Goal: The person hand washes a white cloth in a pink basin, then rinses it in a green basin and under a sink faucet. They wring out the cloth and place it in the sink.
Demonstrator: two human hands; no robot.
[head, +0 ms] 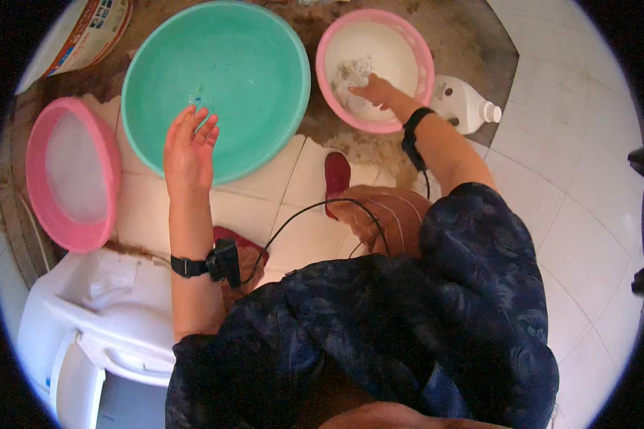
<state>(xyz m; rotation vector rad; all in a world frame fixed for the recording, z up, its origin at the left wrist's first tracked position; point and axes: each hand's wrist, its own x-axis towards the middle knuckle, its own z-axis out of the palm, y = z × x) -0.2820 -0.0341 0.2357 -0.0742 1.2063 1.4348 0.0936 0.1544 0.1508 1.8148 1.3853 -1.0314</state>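
My left hand (189, 147) is raised over the near edge of a large green plastic basin (252, 126), palm up, its fingers slightly curled and holding nothing. The basin seems to hold clear water, and a small patterned patch shows just beyond my fingertips. To the right, my right hand (374, 92) reaches into a pink-rimmed basin (425, 59) with a pale inside. Its fingers touch a wet, crumpled whitish cloth (349, 80) bearing some print. Whether they grip the cloth is not clear.
A pink basin of suds (110, 161) stands at the left. A white jug with a cap (459, 104) lies by the right basin. At the upper left is a printed bucket (94, 37); at the lower left, a white plastic appliance or furnishing (118, 327). A black cable links my wristbands.
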